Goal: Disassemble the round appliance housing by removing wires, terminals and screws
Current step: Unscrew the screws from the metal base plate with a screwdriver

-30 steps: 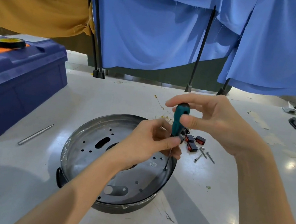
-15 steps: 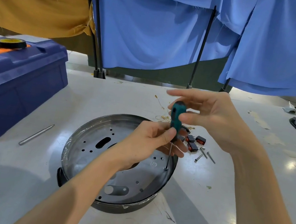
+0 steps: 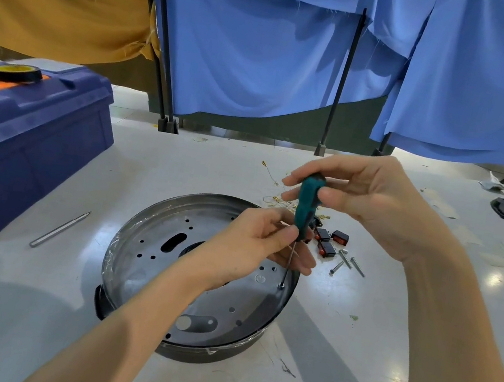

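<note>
1. The round housing (image 3: 138, 272) sits on the counter (image 3: 25, 320).
2. The left hand (image 3: 251, 247) pinches the screwdriver (image 3: 307, 206) low; its tip stays in the screw (image 3: 281, 286).
3. The right hand (image 3: 371, 203) has shifted its fingertip grip on the handle: mid-turn, I'd say.
4. Beyond lie loose screws (image 3: 346, 262).

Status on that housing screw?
Right hand pinches screwdriver handle top, left hand grips its lower end. Tip on screw near housing rim. Nothing obstructing.

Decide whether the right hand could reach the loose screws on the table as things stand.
Probably yes: the screws lie uncovered close by the right hand, nothing between them, though it pinches the screwdriver now.
</note>
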`<state>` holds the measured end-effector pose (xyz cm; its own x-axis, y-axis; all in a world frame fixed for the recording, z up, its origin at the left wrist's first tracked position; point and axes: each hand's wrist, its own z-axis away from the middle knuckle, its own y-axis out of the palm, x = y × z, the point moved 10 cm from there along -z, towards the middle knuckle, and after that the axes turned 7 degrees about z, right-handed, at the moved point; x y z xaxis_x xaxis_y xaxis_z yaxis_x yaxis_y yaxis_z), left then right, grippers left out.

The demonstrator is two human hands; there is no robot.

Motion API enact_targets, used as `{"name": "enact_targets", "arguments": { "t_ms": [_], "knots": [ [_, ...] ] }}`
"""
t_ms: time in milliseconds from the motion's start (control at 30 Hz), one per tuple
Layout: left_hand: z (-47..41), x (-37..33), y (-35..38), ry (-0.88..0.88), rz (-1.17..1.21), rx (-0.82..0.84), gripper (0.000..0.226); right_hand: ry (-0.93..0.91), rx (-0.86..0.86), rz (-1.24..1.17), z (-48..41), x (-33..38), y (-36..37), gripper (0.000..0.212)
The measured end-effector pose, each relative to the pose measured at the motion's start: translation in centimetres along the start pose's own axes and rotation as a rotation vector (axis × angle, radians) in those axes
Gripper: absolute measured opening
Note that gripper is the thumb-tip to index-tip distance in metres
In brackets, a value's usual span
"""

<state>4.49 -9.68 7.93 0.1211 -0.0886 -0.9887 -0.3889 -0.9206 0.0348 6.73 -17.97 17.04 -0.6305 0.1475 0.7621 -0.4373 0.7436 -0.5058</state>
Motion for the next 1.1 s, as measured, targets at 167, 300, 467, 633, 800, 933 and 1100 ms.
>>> {"name": "enact_targets", "arguments": {
  "t_ms": [167, 300, 467, 633, 800, 933, 1100],
  "knots": [
    [0.0, -0.2, -0.3, 0.007, 0.03, -0.024, 0.032, 0.003, -0.073, 0.119, -0.5, -0.1, 0.0, 0.028],
    [0.0, -0.2, 0.2, 0.018, 0.022, 0.014, 0.022, 0.002, -0.065, 0.004, -0.4, -0.2, -0.1, 0.038],
    [-0.1, -0.1, -0.6, 0.0, 0.011, -0.057, 0.03, 0.038, -0.017, 0.155, -0.8, -0.5, 1.0, 0.021],
    [0.0, -0.5, -0.2, 0.038, 0.012, 0.0, 0.026, -0.013, -0.037, -0.004, -0.6, -0.1, 0.7, 0.04],
    [-0.1, -0.5, -0.7, 0.03, 0.005, -0.066, 0.023, 0.028, 0.003, 0.124, -0.7, -0.4, 1.1, 0.018],
    [0.0, -0.7, -0.9, 0.048, 0.021, -0.062, 0.02, 0.006, -0.087, 0.084, -0.7, -0.3, 0.3, 0.037],
    [0.0, -0.6, -1.2, 0.036, 0.066, -0.102, 0.017, 0.029, 0.014, 0.072, -0.5, -0.5, 0.8, 0.024]
  ]
}}
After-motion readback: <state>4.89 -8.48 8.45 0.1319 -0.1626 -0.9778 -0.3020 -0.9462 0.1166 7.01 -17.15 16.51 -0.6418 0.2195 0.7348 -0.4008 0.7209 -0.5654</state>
